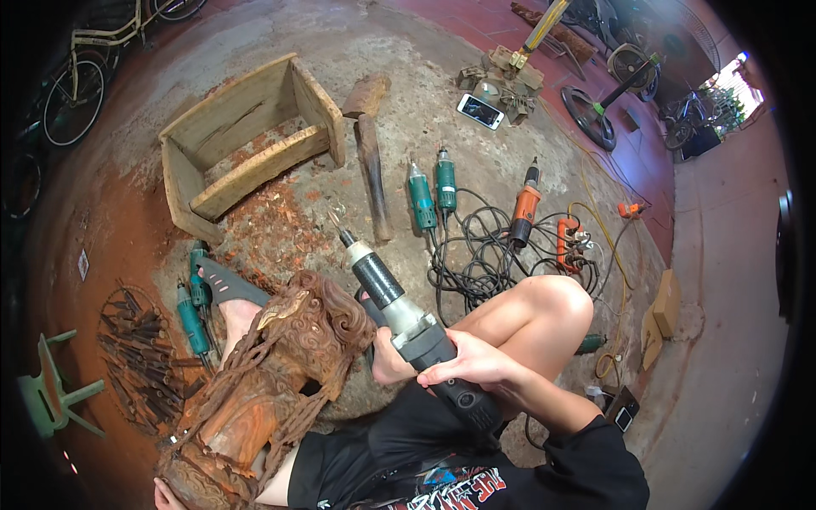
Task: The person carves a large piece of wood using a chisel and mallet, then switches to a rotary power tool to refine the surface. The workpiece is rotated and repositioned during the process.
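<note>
While sitting on the dusty concrete floor (399,102) among wood chips, with the large reddish-brown carved wooden figure (272,374) propped against the left leg: steady that carving before bringing the bit in. Right hand (472,361) wrapped firmly around the grey-and-black electric rotary carving tool (408,323), nose pointing up and away, clear of the wood. Left hand (166,495) barely visible at the carving's base, probably bracing it; grip impossible to judge. Mind the black cables (476,255) lying by the right knee. Approach with the thin metal bit (336,223) lightly.
</note>
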Demonstrator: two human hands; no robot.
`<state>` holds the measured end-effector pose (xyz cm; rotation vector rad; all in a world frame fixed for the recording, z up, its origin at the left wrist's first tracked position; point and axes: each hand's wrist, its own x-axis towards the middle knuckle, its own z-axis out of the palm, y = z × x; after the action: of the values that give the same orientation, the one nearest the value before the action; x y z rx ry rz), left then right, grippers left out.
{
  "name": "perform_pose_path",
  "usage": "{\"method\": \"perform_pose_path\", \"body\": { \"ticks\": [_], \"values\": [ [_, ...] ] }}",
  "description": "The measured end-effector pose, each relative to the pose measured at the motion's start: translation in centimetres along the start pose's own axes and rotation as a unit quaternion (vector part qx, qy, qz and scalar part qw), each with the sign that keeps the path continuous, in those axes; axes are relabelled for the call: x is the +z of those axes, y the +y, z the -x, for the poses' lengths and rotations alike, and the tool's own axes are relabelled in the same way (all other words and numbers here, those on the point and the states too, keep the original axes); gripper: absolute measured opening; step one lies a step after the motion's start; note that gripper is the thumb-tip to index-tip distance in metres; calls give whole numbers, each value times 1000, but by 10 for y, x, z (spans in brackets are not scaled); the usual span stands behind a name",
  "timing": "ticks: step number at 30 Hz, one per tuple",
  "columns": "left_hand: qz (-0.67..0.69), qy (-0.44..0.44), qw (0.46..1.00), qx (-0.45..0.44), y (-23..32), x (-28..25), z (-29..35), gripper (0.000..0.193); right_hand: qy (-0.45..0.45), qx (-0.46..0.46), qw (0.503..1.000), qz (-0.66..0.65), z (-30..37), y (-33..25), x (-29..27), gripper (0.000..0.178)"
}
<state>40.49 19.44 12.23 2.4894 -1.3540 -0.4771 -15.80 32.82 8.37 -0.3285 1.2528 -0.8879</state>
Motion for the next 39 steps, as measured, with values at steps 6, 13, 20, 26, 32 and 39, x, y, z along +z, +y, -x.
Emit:
{"method": "perform_pose_path", "body": {
  "ticks": [6, 13, 20, 26, 32, 39],
  "values": [
    [-30, -28, 999, -32, 32, -5, 5, 75, -3, -28, 1000, 12, -3, 6, 0, 71],
    [-77, -7, 996, -48, 69, -9, 19, 72, 9, -55, 998, 28, -6, 17, 0, 73],
    [-82, 34, 996, 8, 53, -7, 18, 63, 58, -62, 995, 44, 12, 19, 16, 69],
    [-47, 39, 998, 28, 41, -9, 7, 58, 37, -37, 999, -1, 7, 18, 20, 70],
    [-56, 72, 994, 56, 37, -2, 8, 59, 20, -56, 998, 12, -10, 6, 15, 72],
    [-115, 55, 991, 51, 41, -5, -2, 61, 9, -40, 999, -2, -18, 7, 3, 73]
  ]
}}
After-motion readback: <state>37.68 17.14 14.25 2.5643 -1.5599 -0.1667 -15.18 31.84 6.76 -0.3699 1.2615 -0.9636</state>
